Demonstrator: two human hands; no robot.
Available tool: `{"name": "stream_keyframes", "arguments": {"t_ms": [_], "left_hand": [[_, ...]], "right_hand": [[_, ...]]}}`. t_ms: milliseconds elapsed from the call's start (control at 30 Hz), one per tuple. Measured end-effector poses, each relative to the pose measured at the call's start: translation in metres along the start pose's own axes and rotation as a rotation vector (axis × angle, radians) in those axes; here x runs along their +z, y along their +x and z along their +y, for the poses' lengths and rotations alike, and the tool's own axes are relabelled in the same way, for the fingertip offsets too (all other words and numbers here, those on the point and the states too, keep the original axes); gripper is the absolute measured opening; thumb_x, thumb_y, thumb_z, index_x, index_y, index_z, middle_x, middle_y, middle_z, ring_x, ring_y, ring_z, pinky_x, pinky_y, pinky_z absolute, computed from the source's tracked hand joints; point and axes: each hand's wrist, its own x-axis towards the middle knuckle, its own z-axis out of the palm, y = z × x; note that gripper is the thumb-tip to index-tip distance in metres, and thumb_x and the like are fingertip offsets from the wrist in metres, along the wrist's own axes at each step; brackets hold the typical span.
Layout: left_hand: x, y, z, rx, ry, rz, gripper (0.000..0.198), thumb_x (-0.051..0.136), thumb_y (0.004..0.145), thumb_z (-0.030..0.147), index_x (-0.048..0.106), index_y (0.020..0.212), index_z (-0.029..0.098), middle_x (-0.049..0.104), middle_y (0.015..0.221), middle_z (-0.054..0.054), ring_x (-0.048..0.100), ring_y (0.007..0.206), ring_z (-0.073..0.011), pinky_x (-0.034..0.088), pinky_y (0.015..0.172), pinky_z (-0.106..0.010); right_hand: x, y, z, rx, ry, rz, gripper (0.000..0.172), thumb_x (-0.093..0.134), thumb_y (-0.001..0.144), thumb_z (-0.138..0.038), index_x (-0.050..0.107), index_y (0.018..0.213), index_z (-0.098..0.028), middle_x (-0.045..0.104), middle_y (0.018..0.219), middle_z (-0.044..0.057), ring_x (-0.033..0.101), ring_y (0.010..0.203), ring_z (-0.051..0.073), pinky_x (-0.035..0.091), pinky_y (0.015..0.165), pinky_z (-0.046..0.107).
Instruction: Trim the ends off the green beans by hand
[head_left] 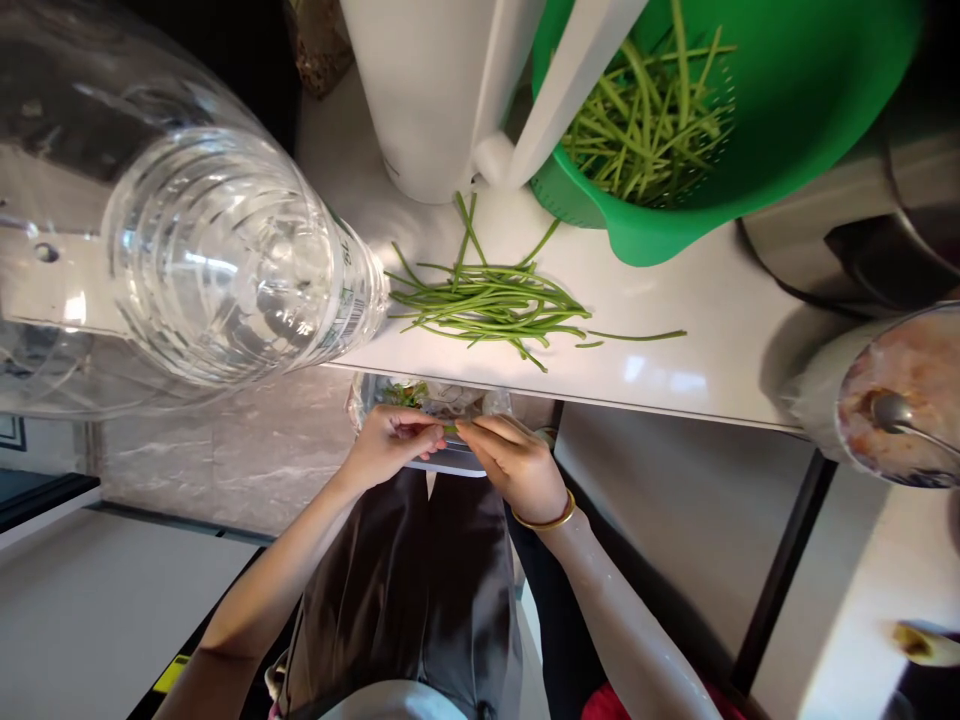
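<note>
Pinching one bean (pixel 451 429), left hand (pixel 390 447) and right hand (pixel 517 465) are closed on it below the counter (pixel 675 370).

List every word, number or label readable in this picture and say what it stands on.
Big clear water bottle: a label strip near its base carries small green and dark print, too blurred to read.
Green colander, white jug, counter: no text visible.

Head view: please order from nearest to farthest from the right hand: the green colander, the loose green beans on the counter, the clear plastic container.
From the right hand:
1. Clear plastic container, just under the hands.
2. Loose green beans, on the counter above.
3. Green colander, farther back, to the right.
</note>
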Motion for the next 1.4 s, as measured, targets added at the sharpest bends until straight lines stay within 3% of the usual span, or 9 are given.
{"name": "stream_keyframes", "arguments": {"t_ms": [167, 367, 500, 633, 767, 867, 967, 1133, 1400], "left_hand": [[0.000, 0.009, -0.005, -0.042, -0.203, -0.036, 0.018, 0.071, 0.072, 0.029, 0.070, 0.077, 0.012, 0.069, 0.064, -0.003, 0.061, 0.057, -0.0110, 0.048, 0.053, -0.021], [0.004, 0.016, -0.017, -0.051, -0.227, -0.021, 0.020, 0.065, 0.074, 0.031, 0.069, 0.077, 0.012, 0.064, 0.060, -0.001, 0.056, 0.055, -0.0090, 0.043, 0.051, -0.020], [-0.007, 0.023, -0.041, -0.028, 0.193, 0.150, 0.015, 0.058, 0.075, 0.025, 0.068, 0.078, 0.014, 0.066, 0.066, -0.002, 0.059, 0.062, -0.0119, 0.044, 0.057, -0.021], [-0.024, 0.033, -0.071, 0.026, 0.750, 0.354, 0.012, 0.055, 0.074, 0.016, 0.066, 0.075, 0.016, 0.065, 0.068, -0.001, 0.060, 0.063, -0.0129, 0.045, 0.064, -0.023], [-0.025, 0.038, -0.075, 0.184, 0.914, 0.434, 0.021, 0.052, 0.072, 0.005, 0.066, 0.083, 0.017, 0.066, 0.084, -0.005, 0.061, 0.073, -0.0147, 0.047, 0.070, -0.025], [-0.013, 0.031, -0.056, 0.336, 0.831, 0.365, 0.024, 0.050, 0.074, 0.004, 0.068, 0.082, 0.018, 0.066, 0.088, -0.005, 0.061, 0.080, -0.0147, 0.048, 0.074, -0.025], [0.003, 0.015, -0.029, 0.370, 0.641, 0.275, 0.019, 0.052, 0.082, 0.016, 0.069, 0.090, 0.019, 0.068, 0.091, -0.005, 0.062, 0.084, -0.0153, 0.048, 0.073, -0.024], [0.017, -0.008, -0.001, 0.175, 0.182, 0.141, 0.024, 0.060, 0.082, 0.038, 0.071, 0.083, 0.016, 0.071, 0.083, -0.004, 0.064, 0.075, -0.0155, 0.049, 0.065, -0.023], [0.011, -0.007, -0.011, -0.065, -0.046, 0.043, 0.030, 0.066, 0.076, 0.041, 0.070, 0.090, 0.014, 0.070, 0.077, -0.004, 0.064, 0.072, -0.0148, 0.052, 0.064, -0.024]], "right_hand": [[0.005, -0.001, -0.001, 0.126, 0.237, 0.111, 0.017, 0.060, 0.084, -0.015, 0.071, 0.095, -0.023, 0.070, 0.087, 0.005, 0.065, 0.078, 0.015, 0.054, 0.072, 0.028], [0.017, 0.000, -0.004, 0.515, 0.826, 0.395, 0.010, 0.073, 0.074, -0.023, 0.073, 0.082, -0.027, 0.072, 0.079, -0.001, 0.062, 0.056, 0.010, 0.053, 0.052, 0.022], [0.009, 0.001, 0.005, 0.618, 1.149, 0.667, 0.008, 0.075, 0.071, -0.029, 0.071, 0.078, -0.028, 0.070, 0.079, -0.004, 0.063, 0.063, 0.006, 0.050, 0.050, 0.014], [-0.005, 0.000, 0.011, 0.585, 1.165, 0.793, 0.010, 0.074, 0.073, -0.030, 0.069, 0.081, -0.028, 0.070, 0.079, -0.004, 0.064, 0.066, 0.005, 0.052, 0.055, 0.013], [-0.003, -0.003, 0.005, 0.567, 1.005, 0.682, 0.012, 0.073, 0.074, -0.025, 0.067, 0.085, -0.025, 0.073, 0.080, -0.002, 0.066, 0.059, 0.009, 0.056, 0.056, 0.020], [0.007, -0.007, -0.001, 0.549, 0.746, 0.585, 0.012, 0.073, 0.073, -0.019, 0.068, 0.085, -0.022, 0.074, 0.085, 0.001, 0.069, 0.066, 0.014, 0.059, 0.062, 0.026], [0.015, -0.011, -0.003, 0.426, 0.456, 0.477, 0.015, 0.070, 0.075, -0.015, 0.070, 0.087, -0.023, 0.073, 0.091, 0.003, 0.070, 0.079, 0.017, 0.059, 0.073, 0.030], [0.022, -0.016, -0.001, 0.177, 0.238, 0.360, 0.025, 0.065, 0.078, -0.008, 0.070, 0.093, -0.027, 0.073, 0.094, 0.001, 0.069, 0.087, 0.017, 0.058, 0.080, 0.031], [0.032, -0.024, 0.000, 0.063, 0.100, 0.305, 0.028, 0.063, 0.079, -0.006, 0.070, 0.099, -0.025, 0.073, 0.094, 0.004, 0.069, 0.089, 0.017, 0.058, 0.081, 0.028]]}}
